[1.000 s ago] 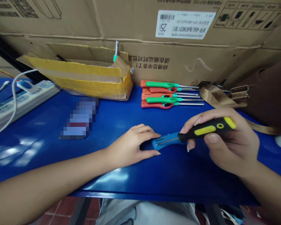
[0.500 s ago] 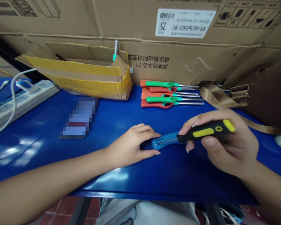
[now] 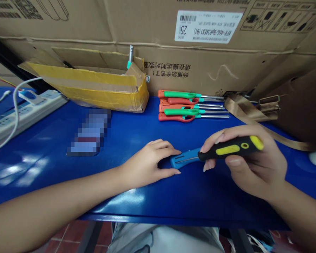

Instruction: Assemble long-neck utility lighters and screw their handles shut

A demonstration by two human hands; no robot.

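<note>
My left hand (image 3: pixel 144 164) rests on the table with thumb and index finger closed on the end of a blue long-neck lighter (image 3: pixel 191 154). Only the lighter's slotted handle shows clearly; its far end is hidden behind the tool and my other hand. In my right hand (image 3: pixel 265 168) is a black and yellow screwdriver (image 3: pixel 237 149), its fingers wrapped round the grip. The thin metal shaft lies over the blue handle, its tip near the handle's left end. Whether the tip sits in a screw is too small to tell.
Several red and green lighters (image 3: pixel 177 105) lie in a stack behind my hands. A taped carton (image 3: pixel 102 95) stands at the back left, beside a phone (image 3: pixel 88 135) and a power strip (image 3: pixel 26 110). A brown strap (image 3: pixel 242 109) lies at the right on the blue table (image 3: pixel 121 137).
My right hand and the screwdriver have shifted very slightly left, the fingertips coming nearer the lighter. My left hand and the lighter stay in place.
</note>
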